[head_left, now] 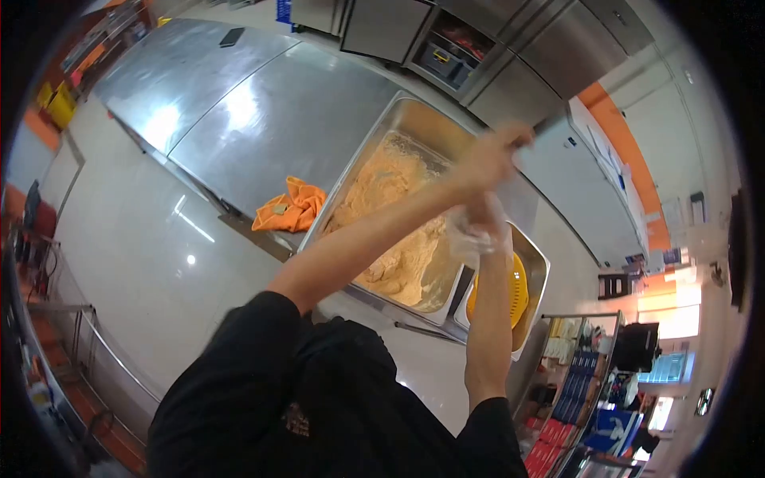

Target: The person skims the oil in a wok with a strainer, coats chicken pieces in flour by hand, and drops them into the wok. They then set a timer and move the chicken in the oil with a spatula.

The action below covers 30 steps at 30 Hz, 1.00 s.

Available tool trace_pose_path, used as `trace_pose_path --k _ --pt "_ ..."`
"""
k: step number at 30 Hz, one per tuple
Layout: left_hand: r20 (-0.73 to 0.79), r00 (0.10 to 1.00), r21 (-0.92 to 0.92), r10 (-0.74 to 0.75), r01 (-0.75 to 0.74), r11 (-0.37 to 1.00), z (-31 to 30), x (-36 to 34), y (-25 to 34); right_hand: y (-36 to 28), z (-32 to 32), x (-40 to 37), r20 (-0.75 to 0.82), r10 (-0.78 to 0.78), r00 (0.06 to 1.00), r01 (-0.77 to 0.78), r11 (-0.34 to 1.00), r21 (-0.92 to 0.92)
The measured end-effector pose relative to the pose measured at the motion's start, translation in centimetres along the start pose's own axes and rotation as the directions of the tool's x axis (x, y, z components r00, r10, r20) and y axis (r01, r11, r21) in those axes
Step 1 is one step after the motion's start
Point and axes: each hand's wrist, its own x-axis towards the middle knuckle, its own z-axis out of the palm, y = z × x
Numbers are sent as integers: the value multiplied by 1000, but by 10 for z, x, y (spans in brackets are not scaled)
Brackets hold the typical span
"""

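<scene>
My left hand (498,159) is raised above the right part of a large steel tray (366,151), its fingers blurred by motion. Just below it, my right hand (480,227) has something pale and clear, like thin plastic, around it; its fingers are blurred. Orange-beige flour-like mix (390,179) lies in the tray, with thicker lumps of dough (398,271) at the near end. Beside it, a smaller steel pan holds a yellow perforated basket (518,291), partly behind my right forearm.
An orange cloth (293,205) lies left of the tray on the steel table (263,103). A dark phone-like object (232,37) rests at the far end. Steel cabinets (386,30) stand beyond, and loaded shelves (578,382) at the lower right.
</scene>
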Motion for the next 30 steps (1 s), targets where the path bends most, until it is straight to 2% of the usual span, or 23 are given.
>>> trace_pose_path --k 1,2,3,4,5,6,8,10,12,13,14,15,16,17,18,20,21,22,23,24,25,26,30 --pt "-10 999 51 -34 34 998 7 -4 5 -7 5 2 30 -223 974 222 933 -283" --pt "-21 997 103 -76 78 992 12 -12 10 -14 13 1 122 -420 899 419 746 -518" --pt "-31 995 126 -96 99 987 6 -14 20 -28 19 7 196 -513 836 517 616 -595" --pt "-156 960 -214 -234 198 956 -12 -14 33 -41 25 13 267 -596 758 596 465 -654" --pt "-218 893 -542 -393 224 810 -23 -22 42 -59 27 14 333 -361 871 428 890 -154" --pt "-339 876 -524 -343 127 842 -36 -39 43 -74 24 11 518 -156 841 -33 941 336" --pt "-572 745 -541 -343 -29 840 -69 -84 69 -96 25 13 741 -102 664 -556 596 580" --pt "-697 590 -428 -408 114 896 -96 -165 76 -116 35 27 606 -428 671 54 843 536" --pt "-852 239 -432 -466 182 883 -97 -252 117 -164 44 21 557 -603 571 385 796 468" --pt "-846 187 -461 -500 216 861 -93 -300 137 -212 49 4 589 -435 681 315 900 300" --pt "-857 23 -465 -516 401 790 -78 -354 153 -249 54 -3 597 -358 718 279 934 225" --pt "-828 -84 -529 -554 442 724 -58 -405 169 -286 58 -10 601 -279 749 238 960 149" --pt "-771 -211 -604 -601 543 583 -32 -464 186 -317 67 -12 675 -377 634 531 847 -26" --pt "-692 -372 -702 -619 548 455 5 -542 196 -357 79 -26 757 -284 588 579 802 -149" --pt "-532 -563 -838 -632 455 300 37 -576 230 -397 90 -41 826 -186 532 641 726 -250" --pt "-359 -729 -928 -583 344 141 120 -672 288 -453 118 -74 844 -148 515 664 691 -285" --pt "-296 -772 -952 -563 285 111 169 -721 316 -463 133 -91 795 -382 470 689 722 -61" --pt "-169 -844 -978 -509 209 -22 216 -760 347 -477 150 -97 824 -390 411 580 809 94" --pt "-364 -888 -899 -280 413 -143 296 -826 361 -491 167 -102 849 -397 349 433 872 229" --pt "-42 -945 -998 -325 53 -26 340 -852 391 -522 179 -136 863 -423 275 519 821 237" --pt "113 -957 -994 -266 -112 -19 376 -852 423 -540 193 -166 865 -450 219 525 802 284" --pt "132 -961 -989 -245 -144 33 396 -860 453 -556 205 -196 858 -468 209 526 794 305" --pt "272 -929 -962 -253 -264 -65 484 -859 535 -636 275 -306 814 -577 71 529 714 460"
